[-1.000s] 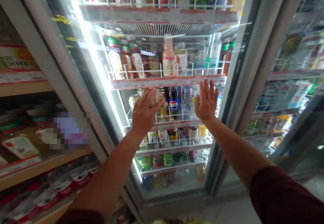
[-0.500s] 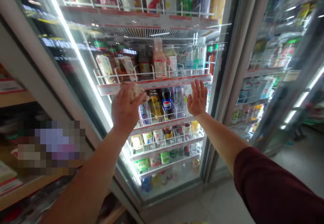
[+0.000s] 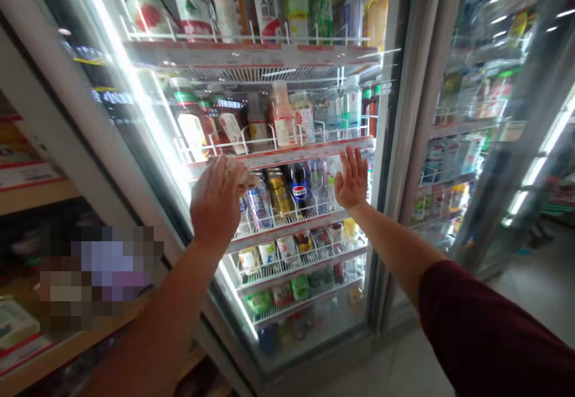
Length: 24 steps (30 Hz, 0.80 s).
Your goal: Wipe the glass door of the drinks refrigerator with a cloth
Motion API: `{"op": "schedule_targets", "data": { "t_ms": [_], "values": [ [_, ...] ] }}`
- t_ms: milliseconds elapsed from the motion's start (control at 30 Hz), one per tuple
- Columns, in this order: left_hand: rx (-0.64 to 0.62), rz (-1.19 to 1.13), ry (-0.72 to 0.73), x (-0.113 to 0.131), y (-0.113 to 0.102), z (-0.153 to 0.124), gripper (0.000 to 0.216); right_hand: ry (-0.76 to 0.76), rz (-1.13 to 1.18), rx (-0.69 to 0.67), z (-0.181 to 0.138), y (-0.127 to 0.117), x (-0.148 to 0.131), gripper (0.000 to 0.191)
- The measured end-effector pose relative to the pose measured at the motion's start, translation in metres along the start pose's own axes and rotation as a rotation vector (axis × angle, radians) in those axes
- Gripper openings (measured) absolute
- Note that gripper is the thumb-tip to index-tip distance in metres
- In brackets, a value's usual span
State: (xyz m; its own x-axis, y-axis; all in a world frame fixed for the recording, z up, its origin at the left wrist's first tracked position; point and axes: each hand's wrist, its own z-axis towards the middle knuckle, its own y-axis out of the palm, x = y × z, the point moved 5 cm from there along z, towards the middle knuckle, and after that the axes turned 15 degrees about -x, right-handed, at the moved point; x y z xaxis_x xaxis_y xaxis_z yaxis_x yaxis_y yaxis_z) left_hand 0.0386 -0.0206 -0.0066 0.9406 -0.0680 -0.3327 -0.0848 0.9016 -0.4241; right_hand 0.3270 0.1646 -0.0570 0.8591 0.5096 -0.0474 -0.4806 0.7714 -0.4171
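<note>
A crumpled pale cloth (image 3: 239,175) is bunched under the fingers of my left hand (image 3: 214,205), at the glass door (image 3: 309,349) of a lit drinks cooler. Its exact fabric is hard to make out, and my palm hides part of it. To the right, my right hand (image 3: 353,178) lies flat against the same glass with its fingers stretched and nothing in it. Between the two hands, behind the glass, stand a dark cola bottle (image 3: 299,188) with a blue label and a gold can (image 3: 279,192).
Several wire-fronted shelves of bottles (image 3: 283,115) fill the cooler. Beyond the door's metal frame (image 3: 406,145) on the right is another glass-fronted cooler (image 3: 467,145). Wooden shelves (image 3: 40,202) with goods stand at the left, one patch of them pixelated. A pale floor (image 3: 417,355) shows below.
My left hand has slid a little left and down over the glass with the cloth. My right hand stays flat in nearly the same spot. The view has tilted slightly upward.
</note>
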Motion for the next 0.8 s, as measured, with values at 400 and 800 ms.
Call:
{"op": "schedule_targets", "data": {
  "t_ms": [400, 800],
  "values": [
    [0.023, -0.041, 0.073, -0.002, -0.001, -0.003, 0.046, -0.006, 0.020, 0.054, -0.002, 0.001, 0.002, 0.068],
    [-0.085, 0.018, 0.175, 0.016, 0.006, -0.022, 0.043, -0.014, 0.067, 0.047, -0.002, 0.000, 0.005, 0.069]
  ]
}}
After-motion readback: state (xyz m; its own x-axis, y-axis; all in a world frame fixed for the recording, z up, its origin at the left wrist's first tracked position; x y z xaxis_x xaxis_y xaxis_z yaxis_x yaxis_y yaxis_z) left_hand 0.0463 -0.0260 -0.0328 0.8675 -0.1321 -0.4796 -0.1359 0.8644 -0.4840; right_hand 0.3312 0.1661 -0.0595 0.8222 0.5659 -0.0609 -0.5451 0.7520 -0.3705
